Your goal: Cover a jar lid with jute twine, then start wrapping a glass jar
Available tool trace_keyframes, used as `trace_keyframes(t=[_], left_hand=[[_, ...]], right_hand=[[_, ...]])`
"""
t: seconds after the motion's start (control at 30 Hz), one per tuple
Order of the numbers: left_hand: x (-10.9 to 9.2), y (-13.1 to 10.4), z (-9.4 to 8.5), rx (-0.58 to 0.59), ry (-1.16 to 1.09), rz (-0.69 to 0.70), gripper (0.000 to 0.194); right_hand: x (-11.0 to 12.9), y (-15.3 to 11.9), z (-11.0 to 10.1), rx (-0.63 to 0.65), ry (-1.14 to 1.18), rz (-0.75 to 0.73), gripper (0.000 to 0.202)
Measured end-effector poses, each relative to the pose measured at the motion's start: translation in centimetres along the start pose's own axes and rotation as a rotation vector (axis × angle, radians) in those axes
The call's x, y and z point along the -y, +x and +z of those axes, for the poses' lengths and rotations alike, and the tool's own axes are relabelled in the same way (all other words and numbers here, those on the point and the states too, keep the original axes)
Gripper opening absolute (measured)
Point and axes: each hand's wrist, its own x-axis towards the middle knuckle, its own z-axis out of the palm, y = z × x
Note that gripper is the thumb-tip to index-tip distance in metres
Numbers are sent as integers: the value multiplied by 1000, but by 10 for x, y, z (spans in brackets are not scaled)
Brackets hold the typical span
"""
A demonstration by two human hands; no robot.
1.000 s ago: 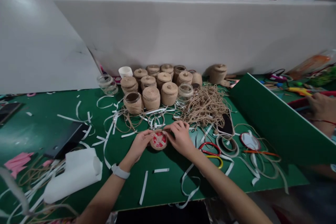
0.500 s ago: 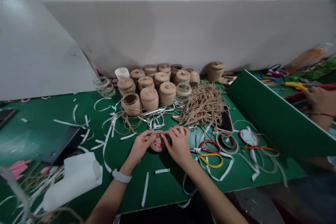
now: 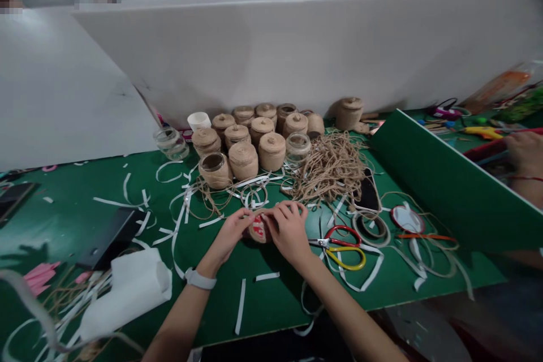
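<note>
Between my two hands is a small round jar lid (image 3: pixel 258 229), edged in brown twine, with a red-and-tan patterned face turned toward me. My left hand (image 3: pixel 232 233) pinches its left edge with thumb and fingertips. On the opposite side, my right hand (image 3: pixel 291 231) has its fingers curled over the top right rim. The fingers cover much of the rim. Just right of my right hand lie scissors (image 3: pixel 344 246) with one red and one yellow handle. A heap of loose jute twine (image 3: pixel 335 167) sits beyond my hands.
Several twine-wrapped jars (image 3: pixel 243 162) stand at the back, beside glass jars (image 3: pixel 298 148) and white cups (image 3: pixel 198 121). Tape rolls (image 3: pixel 371 229), a phone (image 3: pixel 365 192) and a green board (image 3: pixel 445 186) are rightward. White paper (image 3: pixel 131 288) lies left. A co-worker's hand (image 3: pixel 526 155) shows far right.
The lid has tilted in my hands, so its red-patterned face now looks narrower and more slanted. Both hands stay on it. The whole view has shifted slightly.
</note>
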Motion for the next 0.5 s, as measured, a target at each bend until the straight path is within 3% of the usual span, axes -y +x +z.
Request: trace_keyframes(t=[0.2,0.37,0.5], left_hand=[[-14,21,0,86,65,-22,39],[-11,28,4,-42,79,17,40],[-7,24,3,-41,35,10,40]], right_hand=[[-8,13,-9,2,47,33,10],[-24,18,-22,-100,-5,130,30],[-50,12,-40,-163,1,139,24]])
